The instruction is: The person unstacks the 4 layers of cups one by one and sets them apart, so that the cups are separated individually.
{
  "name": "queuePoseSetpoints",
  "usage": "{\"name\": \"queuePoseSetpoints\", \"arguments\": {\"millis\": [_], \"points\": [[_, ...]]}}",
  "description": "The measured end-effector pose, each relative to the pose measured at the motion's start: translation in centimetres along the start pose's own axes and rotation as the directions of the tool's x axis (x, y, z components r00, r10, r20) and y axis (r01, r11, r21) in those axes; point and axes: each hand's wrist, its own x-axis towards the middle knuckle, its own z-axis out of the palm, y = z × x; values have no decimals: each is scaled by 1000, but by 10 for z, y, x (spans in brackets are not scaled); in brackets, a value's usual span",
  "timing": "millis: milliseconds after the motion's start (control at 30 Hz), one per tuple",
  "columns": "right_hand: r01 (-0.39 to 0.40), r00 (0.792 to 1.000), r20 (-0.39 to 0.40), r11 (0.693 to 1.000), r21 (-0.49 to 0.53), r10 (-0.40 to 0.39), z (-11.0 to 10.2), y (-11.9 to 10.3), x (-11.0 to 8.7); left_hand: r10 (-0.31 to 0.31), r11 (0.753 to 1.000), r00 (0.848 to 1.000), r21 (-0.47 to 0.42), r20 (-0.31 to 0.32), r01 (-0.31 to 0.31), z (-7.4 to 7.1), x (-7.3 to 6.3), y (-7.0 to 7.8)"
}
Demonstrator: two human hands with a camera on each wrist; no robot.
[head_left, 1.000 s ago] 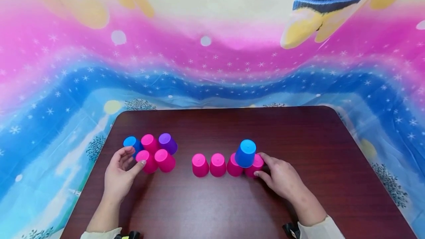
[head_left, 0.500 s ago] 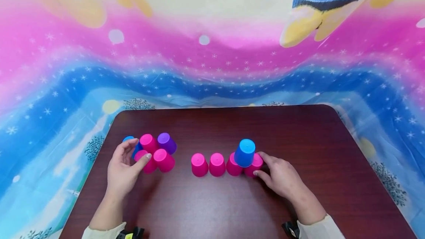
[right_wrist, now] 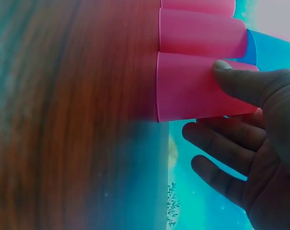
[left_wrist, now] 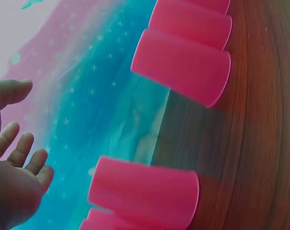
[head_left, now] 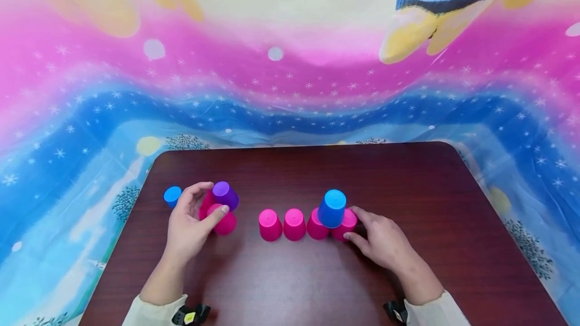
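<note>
Moved: left hand (head_left: pixel 190 223), from lone blue cup (head_left: pixel 172 196) near the bench (head_left: pixel 294 275)'s far left corner toward purple cup (head_left: pixel 225 195).
Left fingers: spread apart.
Right hand (head_left: pixel 380 240): fingers clamped on end pink cup (head_left: pixel 346 225), which partly carries upper blue cup (head_left: pixel 332 209).

head: bright, even light | pale glare at near middle of table (head_left: pixel 290 283), soft shadows on its surface | backdrop (head_left: pixel 290 84) stretched toward edges | left wrist: dimmer, muted, upper-left corner washed out | right wrist: fingers (right_wrist: pixel 219 144) shaded, wood grain blurred, upper-right corner pale
</note>
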Motion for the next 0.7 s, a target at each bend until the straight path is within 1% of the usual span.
{"name": "queuePoseSetpoints", "arguments": {"millis": [167, 300, 433, 533, 600, 700], "points": [[3, 1000, -2, 1000, 7, -3, -1, 2, -1, 33, 999, 995, -45, 91, -29, 21, 3, 4], [7, 1000, 0, 1000, 10, -7, -2, 2, -1, 65, 995, 983, -87, 173, -51, 42, 5, 7], [4, 1000, 7, 1000, 10, -4, -2, 3, -1, 80, 991, 964, -124, 254, -50, 64, 5, 13], [2, 1000, 8, 1000, 11, -2, -2, 2, -1, 87, 989, 946, -139, 313, -45, 81, 6, 20], [3, 1000, 10, 1000, 11, -3, -2, 2, -1, 99, 988, 933, -146, 346, -51, 92, 6, 23], [5, 1000, 10, 1000, 12, -5, -2, 1, 0, 127, 987, 915, -143, 384, -77, 107, 6, 26]]}}
